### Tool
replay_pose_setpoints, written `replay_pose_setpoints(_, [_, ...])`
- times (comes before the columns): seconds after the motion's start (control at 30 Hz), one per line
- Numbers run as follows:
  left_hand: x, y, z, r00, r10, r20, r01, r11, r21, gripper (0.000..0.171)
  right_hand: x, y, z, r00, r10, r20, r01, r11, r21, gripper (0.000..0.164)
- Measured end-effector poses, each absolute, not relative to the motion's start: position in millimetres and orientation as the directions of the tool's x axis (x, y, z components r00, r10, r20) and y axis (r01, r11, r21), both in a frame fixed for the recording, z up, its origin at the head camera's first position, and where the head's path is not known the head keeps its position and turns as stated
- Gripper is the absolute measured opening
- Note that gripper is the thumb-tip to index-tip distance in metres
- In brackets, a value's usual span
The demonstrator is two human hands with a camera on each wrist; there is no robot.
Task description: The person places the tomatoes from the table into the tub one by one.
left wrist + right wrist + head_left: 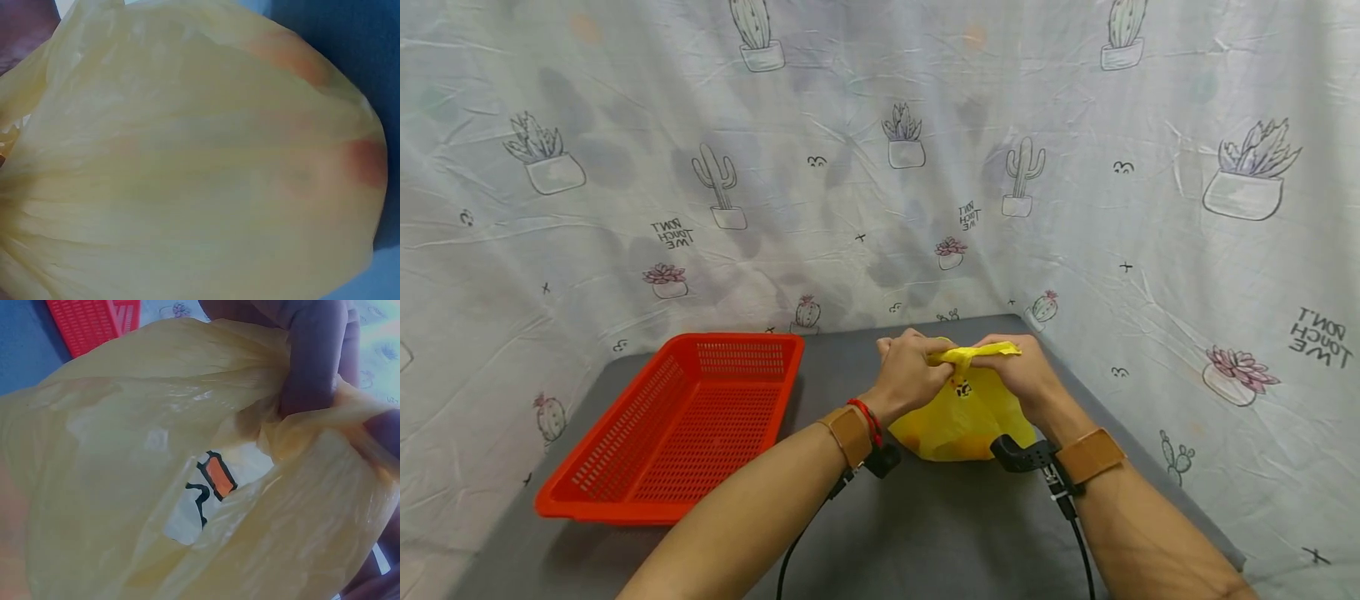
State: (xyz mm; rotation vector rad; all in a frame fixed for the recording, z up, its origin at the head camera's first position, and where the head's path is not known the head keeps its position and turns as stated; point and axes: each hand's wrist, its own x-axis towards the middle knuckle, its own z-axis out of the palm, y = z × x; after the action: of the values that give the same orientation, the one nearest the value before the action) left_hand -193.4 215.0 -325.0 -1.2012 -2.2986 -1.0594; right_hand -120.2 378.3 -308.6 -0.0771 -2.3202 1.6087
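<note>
A yellow plastic bag point(977, 417) sits on the grey table, bulging, with orange-red shapes showing dimly through its film. Its twisted neck lies between both hands in the head view. My left hand point(912, 367) grips one end of the neck, and my right hand point(1018, 367) pinches the other, where a yellow strip points right. In the left wrist view the bag point(206, 156) fills most of the picture. From the right wrist the bag point(125, 456) shows a white, black and orange print, with fingers point(314, 356) pressed into its gathered top. What the bag holds cannot be made out.
A red plastic basket point(786, 392) with slotted walls stands left of the bag on the grey table point(910, 533). A cactus-printed cloth point(850, 192) hangs behind and along the sides. Cables run from both wrist cameras.
</note>
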Motion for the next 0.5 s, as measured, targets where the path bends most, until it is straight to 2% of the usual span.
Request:
replay_pose_setpoints(0.3, [-194.1, 215.2, -325.7, -0.63, 0.528, 0.57, 0.767, 0.307, 0.563, 0.016, -120.6, 378.1, -307.8, -0.95, 0.218, 0.225, -0.137, 0.355, -0.925, 0.018])
replay_pose_setpoints(0.5, [-196.8, 212.6, -321.7, -0.675, 0.559, 0.481, 0.697, 0.272, 0.663, 0.019, -121.2, 379.1, -307.2, -0.952, 0.215, 0.216, -0.133, 0.345, -0.929, 0.017])
